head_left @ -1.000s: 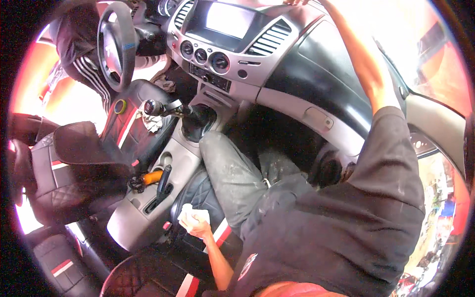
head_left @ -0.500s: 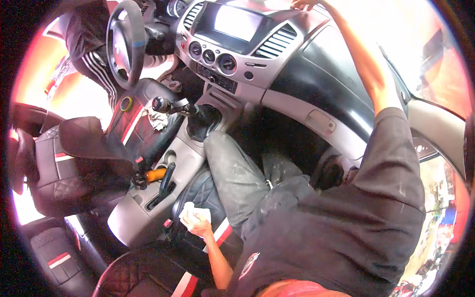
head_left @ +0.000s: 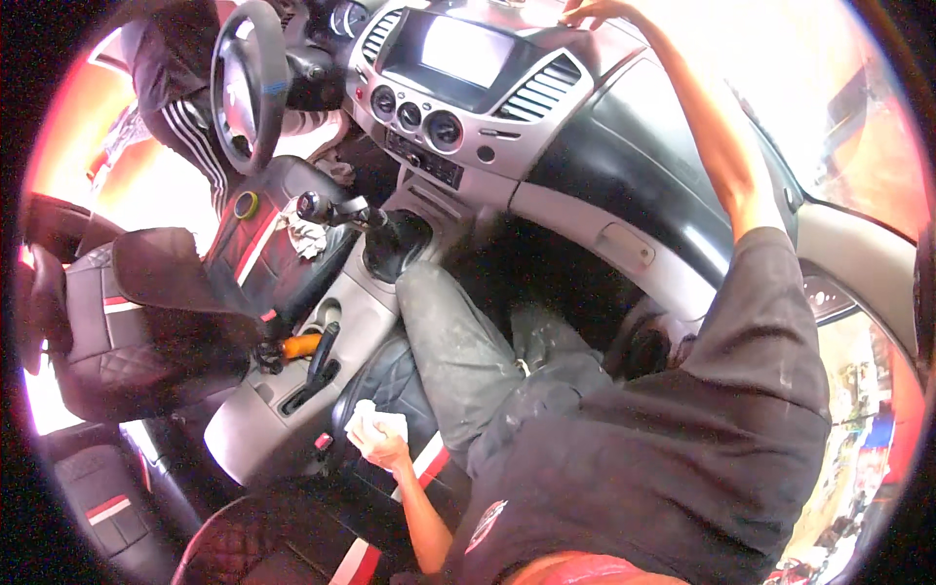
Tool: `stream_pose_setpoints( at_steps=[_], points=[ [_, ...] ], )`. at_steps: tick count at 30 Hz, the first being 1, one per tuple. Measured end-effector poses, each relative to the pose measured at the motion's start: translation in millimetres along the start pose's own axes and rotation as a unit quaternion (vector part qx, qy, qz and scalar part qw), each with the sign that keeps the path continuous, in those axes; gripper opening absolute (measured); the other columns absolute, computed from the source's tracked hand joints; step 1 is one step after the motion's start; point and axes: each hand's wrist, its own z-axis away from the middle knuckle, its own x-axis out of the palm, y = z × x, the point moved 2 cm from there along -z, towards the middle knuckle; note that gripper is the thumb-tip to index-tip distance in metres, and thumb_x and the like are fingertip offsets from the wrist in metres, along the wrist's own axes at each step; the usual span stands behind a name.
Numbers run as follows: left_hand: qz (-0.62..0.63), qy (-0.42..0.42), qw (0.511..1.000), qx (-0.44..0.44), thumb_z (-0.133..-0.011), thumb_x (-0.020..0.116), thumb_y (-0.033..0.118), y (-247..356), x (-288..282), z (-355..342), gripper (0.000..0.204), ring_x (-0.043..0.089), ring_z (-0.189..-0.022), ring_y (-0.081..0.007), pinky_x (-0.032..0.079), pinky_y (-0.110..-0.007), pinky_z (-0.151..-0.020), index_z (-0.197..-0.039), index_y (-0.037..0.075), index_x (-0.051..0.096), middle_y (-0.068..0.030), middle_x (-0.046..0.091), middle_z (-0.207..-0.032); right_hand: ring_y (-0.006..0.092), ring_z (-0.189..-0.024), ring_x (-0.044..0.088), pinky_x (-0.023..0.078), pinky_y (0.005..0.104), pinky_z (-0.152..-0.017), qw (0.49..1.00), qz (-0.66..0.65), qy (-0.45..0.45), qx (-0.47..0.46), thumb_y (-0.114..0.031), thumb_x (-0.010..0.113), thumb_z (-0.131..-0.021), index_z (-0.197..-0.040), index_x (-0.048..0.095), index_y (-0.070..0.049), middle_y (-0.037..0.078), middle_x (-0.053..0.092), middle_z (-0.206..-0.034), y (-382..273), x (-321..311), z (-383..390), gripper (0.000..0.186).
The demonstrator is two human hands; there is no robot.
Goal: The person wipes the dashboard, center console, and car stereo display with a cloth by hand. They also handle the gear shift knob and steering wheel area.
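Gripping a crumpled white wad of cloth [head_left: 365, 411], the left hand [head_left: 381, 448] has its fingers closed on it over a black quilted seat [head_left: 392, 380]. The right hand [head_left: 597, 12] is atop the silver-and-black dashboard [head_left: 624, 127]; whether its fingers hold anything, I cannot tell.

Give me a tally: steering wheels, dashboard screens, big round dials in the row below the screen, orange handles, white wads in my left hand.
Steering wheel: 1
Dashboard screen: 1
Big round dials: 3
Orange handle: 1
White wad in left hand: 1
Total: 7
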Motion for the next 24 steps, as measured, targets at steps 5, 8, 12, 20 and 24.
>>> stream_pose_setpoints(
  at_steps=[5, 8, 12, 20, 24],
  points=[
    [0.024, 0.001, 0.999, -0.029, -0.080, 0.055, 0.002, 4, -2, -4, 0.032, 0.056, -0.102, -0.0414, 0.047, -0.049, -0.087, -0.110, -0.001, 0.064, -0.0171, 0.063, -0.110, 0.0240, -0.083, 0.068, 0.055, 0.0377, -0.072, 1.000, 0.001, -0.003, 0.000, -0.039, 0.066, -0.090, -0.108, 0.069, -0.009, 0.011, 0.071, -0.094, 0, 0, -1, 0.036],
    [0.002, -0.002, 1.000, -0.024, -0.080, 0.054, 0.004, -9, 3, 4, 0.032, 0.056, -0.101, -0.0414, 0.047, -0.049, -0.087, -0.110, -0.001, 0.064, -0.0175, 0.063, -0.109, 0.0241, -0.083, 0.068, 0.055, 0.0378, -0.072, 1.000, -0.001, -0.004, -0.001, -0.039, 0.066, -0.090, -0.108, 0.069, -0.009, 0.011, 0.071, -0.094, -2, 1, 0, 0.036],
    [0.028, 0.000, 0.998, -0.051, -0.081, 0.054, 0.008, -4, 5, 5, 0.033, 0.056, -0.101, -0.0412, 0.048, -0.050, -0.085, -0.111, -0.001, 0.063, -0.0185, 0.063, -0.108, 0.0244, -0.083, 0.068, 0.055, 0.0379, -0.072, 1.000, 0.001, -0.002, -0.005, -0.039, 0.066, -0.090, -0.108, 0.070, -0.009, 0.011, 0.071, -0.094, -1, -2, 0, 0.035],
    [-0.029, 0.006, 0.999, 0.035, -0.080, 0.054, 0.006, -12, 7, 4, 0.033, 0.056, -0.100, -0.0426, 0.047, -0.050, -0.085, -0.111, -0.003, 0.062, -0.0209, 0.061, -0.107, 0.0249, -0.082, 0.068, 0.056, 0.0382, -0.072, 1.000, 0.001, -0.004, -0.009, -0.038, 0.065, -0.090, -0.108, 0.070, -0.009, 0.012, 0.071, -0.093, -1, -5, 0, 0.035],
    [-0.015, 0.000, 1.000, 0.020, -0.081, 0.053, 0.004, -3, 4, 3, 0.029, 0.055, -0.101, -0.0437, 0.046, -0.052, -0.085, -0.107, -0.005, 0.062, -0.0208, 0.061, -0.105, 0.0252, -0.082, 0.068, 0.056, 0.0383, -0.072, 1.000, 0.007, -0.010, -0.014, -0.038, 0.065, -0.090, -0.108, 0.070, -0.008, 0.012, 0.071, -0.093, -3, -7, -2, 0.035]
  ],
)
